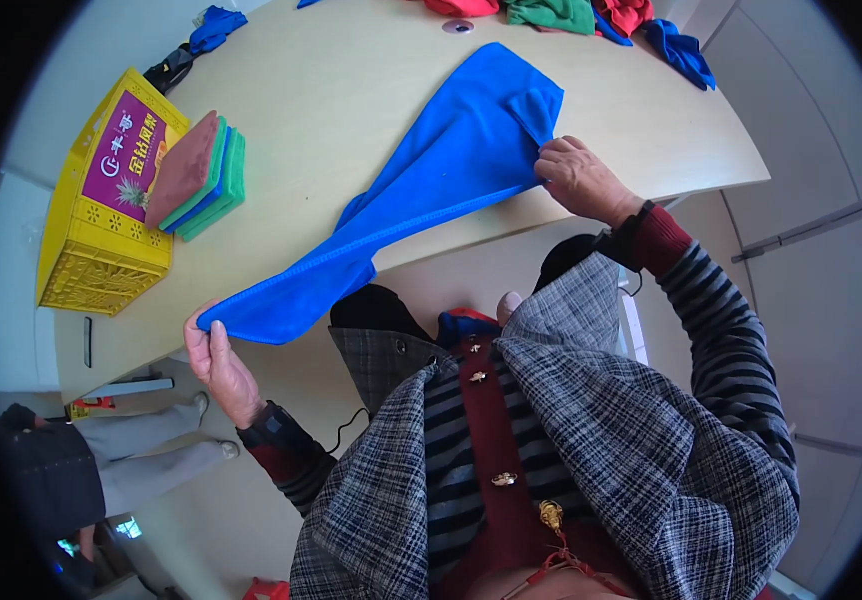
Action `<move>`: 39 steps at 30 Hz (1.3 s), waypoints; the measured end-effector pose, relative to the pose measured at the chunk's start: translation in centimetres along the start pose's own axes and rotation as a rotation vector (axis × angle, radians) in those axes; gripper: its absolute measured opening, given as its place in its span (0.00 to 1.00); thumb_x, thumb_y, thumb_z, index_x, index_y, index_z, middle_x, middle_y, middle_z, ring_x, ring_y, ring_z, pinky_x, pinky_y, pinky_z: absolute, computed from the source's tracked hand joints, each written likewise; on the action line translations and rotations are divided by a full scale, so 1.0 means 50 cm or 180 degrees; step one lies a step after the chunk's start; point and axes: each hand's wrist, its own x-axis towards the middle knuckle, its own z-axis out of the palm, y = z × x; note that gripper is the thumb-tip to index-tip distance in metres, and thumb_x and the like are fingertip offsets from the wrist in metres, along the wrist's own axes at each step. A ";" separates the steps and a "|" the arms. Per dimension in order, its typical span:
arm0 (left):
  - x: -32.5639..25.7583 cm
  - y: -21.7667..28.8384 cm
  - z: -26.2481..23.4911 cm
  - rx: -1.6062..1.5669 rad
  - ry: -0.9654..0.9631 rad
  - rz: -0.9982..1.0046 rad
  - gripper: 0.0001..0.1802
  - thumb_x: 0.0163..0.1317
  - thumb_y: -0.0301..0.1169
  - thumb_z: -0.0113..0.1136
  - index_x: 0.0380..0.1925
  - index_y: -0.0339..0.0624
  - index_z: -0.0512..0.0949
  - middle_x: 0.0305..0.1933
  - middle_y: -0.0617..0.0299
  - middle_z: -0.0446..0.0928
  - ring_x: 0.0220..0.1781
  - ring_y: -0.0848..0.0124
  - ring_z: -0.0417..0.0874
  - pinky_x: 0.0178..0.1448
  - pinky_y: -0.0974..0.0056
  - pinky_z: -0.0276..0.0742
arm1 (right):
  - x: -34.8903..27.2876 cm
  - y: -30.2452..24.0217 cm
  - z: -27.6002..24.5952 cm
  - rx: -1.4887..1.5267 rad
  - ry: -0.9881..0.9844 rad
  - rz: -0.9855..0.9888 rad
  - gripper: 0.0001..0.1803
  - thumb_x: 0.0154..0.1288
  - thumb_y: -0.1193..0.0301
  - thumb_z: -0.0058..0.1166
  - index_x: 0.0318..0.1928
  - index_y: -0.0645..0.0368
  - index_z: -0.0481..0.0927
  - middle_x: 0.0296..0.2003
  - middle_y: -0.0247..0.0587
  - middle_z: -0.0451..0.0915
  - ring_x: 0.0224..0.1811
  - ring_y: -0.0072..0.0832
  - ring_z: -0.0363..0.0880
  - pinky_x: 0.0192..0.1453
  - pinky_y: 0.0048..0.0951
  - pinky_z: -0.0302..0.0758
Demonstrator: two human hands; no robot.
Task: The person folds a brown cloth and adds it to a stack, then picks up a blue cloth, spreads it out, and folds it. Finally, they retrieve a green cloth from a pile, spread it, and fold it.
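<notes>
A bright blue cloth (441, 175) lies stretched across the front of a pale wooden table (351, 90), one end hanging off the table's near edge. My left hand (216, 360) grips the cloth's lower corner below the table edge. My right hand (579, 178) pinches the cloth's other corner on the tabletop, near a folded-over flap.
A stack of folded cloths (196, 175), brown on top of green and blue ones, rests partly on a yellow plastic crate (101, 215) at the table's left. More red, green and blue cloths (591, 15) lie heaped at the far edge. Another person's legs (151, 450) show at lower left.
</notes>
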 end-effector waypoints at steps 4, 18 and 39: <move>-0.013 -0.009 -0.018 0.0078 -0.0157 -0.0256 0.11 0.74 0.27 0.52 0.52 0.36 0.75 0.51 0.59 0.78 0.54 0.72 0.76 0.64 0.65 0.68 | -0.051 -0.028 -0.002 0.0064 -0.0090 0.0199 0.04 0.58 0.78 0.59 0.34 0.58 0.78 0.38 0.37 0.80 0.49 0.38 0.77 0.58 0.40 0.72; -0.050 -0.061 0.045 0.0036 -0.0578 -0.0829 0.10 0.73 0.27 0.55 0.50 0.36 0.76 0.48 0.62 0.80 0.51 0.75 0.78 0.63 0.67 0.69 | 0.134 -0.142 0.128 0.0957 0.0305 0.0457 0.05 0.64 0.71 0.57 0.37 0.59 0.78 0.36 0.44 0.81 0.43 0.42 0.82 0.46 0.40 0.80; -0.061 -0.107 -0.019 -0.0122 -0.0216 -0.0745 0.11 0.73 0.28 0.54 0.51 0.36 0.76 0.49 0.62 0.79 0.52 0.75 0.77 0.63 0.67 0.68 | 0.073 -0.047 0.065 0.1903 0.0814 0.1790 0.07 0.74 0.70 0.51 0.43 0.60 0.79 0.36 0.42 0.81 0.36 0.31 0.82 0.43 0.30 0.78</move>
